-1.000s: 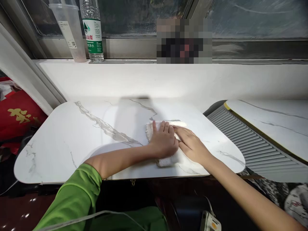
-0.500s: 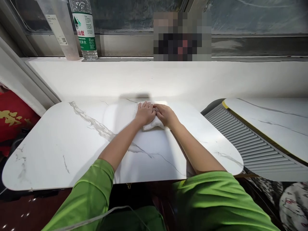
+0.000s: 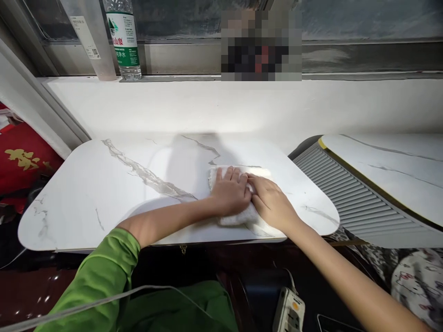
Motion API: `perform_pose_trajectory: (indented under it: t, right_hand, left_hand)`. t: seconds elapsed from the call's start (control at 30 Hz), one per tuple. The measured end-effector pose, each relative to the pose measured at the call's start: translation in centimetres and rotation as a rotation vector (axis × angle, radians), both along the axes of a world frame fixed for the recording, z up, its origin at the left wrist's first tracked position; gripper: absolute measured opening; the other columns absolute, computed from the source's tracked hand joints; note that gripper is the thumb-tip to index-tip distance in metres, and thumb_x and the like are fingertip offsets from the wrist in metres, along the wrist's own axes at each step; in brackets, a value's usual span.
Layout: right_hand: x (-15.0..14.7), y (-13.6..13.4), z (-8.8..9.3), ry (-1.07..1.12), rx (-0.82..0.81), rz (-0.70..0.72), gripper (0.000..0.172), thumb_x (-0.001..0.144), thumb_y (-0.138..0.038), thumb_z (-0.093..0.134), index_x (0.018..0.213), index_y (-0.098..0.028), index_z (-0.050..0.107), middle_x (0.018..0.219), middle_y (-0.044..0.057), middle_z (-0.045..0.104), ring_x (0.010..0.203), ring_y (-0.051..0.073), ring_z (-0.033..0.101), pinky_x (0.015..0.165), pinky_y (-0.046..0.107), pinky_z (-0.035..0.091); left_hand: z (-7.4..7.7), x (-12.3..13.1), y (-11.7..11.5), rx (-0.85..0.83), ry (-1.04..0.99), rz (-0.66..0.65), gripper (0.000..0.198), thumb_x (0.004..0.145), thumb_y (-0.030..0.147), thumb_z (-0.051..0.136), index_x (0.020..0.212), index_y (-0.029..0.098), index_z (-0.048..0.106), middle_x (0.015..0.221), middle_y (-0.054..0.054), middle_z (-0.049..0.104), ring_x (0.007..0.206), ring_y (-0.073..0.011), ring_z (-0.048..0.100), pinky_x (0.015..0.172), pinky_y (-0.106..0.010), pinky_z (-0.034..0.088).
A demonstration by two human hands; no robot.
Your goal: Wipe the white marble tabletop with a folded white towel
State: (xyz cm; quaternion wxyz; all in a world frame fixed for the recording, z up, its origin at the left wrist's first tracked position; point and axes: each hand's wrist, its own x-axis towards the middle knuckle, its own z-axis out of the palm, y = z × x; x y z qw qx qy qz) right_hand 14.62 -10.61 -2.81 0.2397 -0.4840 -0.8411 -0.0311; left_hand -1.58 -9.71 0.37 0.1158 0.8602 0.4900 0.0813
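A white, fuzzy cloth (image 3: 238, 217) lies bunched on the white marbled tabletop (image 3: 86, 193), right of its middle. My left hand (image 3: 231, 191) lies over the cloth with its fingers spread and pressing down. Close against it, my right hand (image 3: 273, 198) grips the cloth's right part, its fingers together and its thumb tucked toward the left hand. Some of the cloth is hidden under both palms.
A water bottle (image 3: 123, 44) and a translucent plastic container (image 3: 93, 46) stand on the window ledge. At right is a second marbled top with a ribbed grey side (image 3: 349, 193). A power strip (image 3: 290, 311) lies below the front edge, and a pale cable (image 3: 138, 290) crosses my lap.
Both hands have slid the cloth to the right and nearer to me across the tabletop. My right forearm has swung outward, uncovering the power strip. The view has shifted slightly.
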Motion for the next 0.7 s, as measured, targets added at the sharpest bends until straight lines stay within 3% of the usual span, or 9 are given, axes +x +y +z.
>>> perform_pose_trajectory:
  t: [0.13,0.3,0.47,0.7]
  right_hand:
    - [2.6,-2.6,0.1,0.014,-0.024,-0.042,0.036,0.089,-0.02,0.037,0.12,-0.018,0.057,0.129,0.014,0.063,0.123,0.032,0.057,0.102,0.053,0.047]
    - [4.4,-1.2,0.2,0.058,-0.02,-0.06,0.034,0.088,-0.021,0.039,0.115,-0.018,0.059,0.124,0.014,0.066,0.117,0.032,0.06,0.099,0.053,0.049]
    - [5.5,4.0,0.6,0.08,-0.019,-0.015,0.033,0.086,-0.02,0.039,0.111,-0.018,0.061,0.119,0.014,0.068,0.113,0.032,0.062,0.097,0.054,0.049]
    - [6.2,14.4,0.5,0.066,-0.049,0.011,0.04,0.08,-0.02,0.04,0.112,-0.016,0.063,0.118,0.016,0.068,0.112,0.033,0.061,0.097,0.052,0.048]
  left_hand:
    - [0.2,2.5,-2.1,0.026,0.008,-0.055,0.053,0.101,0.029,0.029,0.148,0.004,0.035,0.16,-0.018,0.03,0.15,-0.0319,0.021,0.122,-0.055,0.014]
    - [-0.3,4.3,-0.8,0.1,-0.035,-0.085,0.049,0.1,0.027,0.034,0.142,0.005,0.042,0.156,-0.019,0.038,0.147,-0.0325,0.028,0.121,-0.055,0.018]
    - [-0.7,5.9,3.8,0.119,-0.044,-0.026,0.047,0.1,0.026,0.032,0.142,0.007,0.043,0.155,-0.016,0.039,0.147,-0.0305,0.03,0.122,-0.054,0.018]
    - [-0.6,7.2,13.1,0.025,-0.012,0.059,0.053,0.101,0.025,0.023,0.15,0.009,0.034,0.16,-0.012,0.032,0.151,-0.0256,0.022,0.124,-0.051,0.013]
